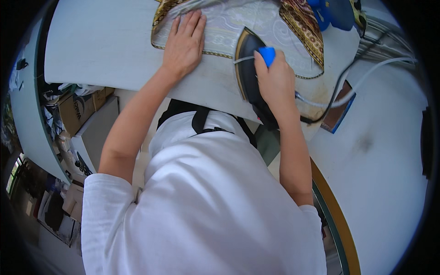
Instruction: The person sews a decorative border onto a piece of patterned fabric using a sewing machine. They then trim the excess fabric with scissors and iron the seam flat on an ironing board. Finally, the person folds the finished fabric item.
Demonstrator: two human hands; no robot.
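A pale patterned cloth [229, 28] with brown and gold printed borders lies spread on the white-covered table [101, 50]. My left hand [184, 46] rests flat on its left part, fingers stretched out. My right hand [277, 82] is wrapped round the handle of a dark steam iron [249, 75] that has a blue part on top. The iron's tip points away from me, over the cloth's near edge, and its heel is toward my body. The handle is mostly hidden under my right hand.
A whitish hose [353, 91] and a black cord [337, 89] run from the iron to the right. Blue objects [330, 13] stand at the far right corner. Cardboard boxes [78, 110] sit below the table at left. Another white surface [385, 151] lies at right.
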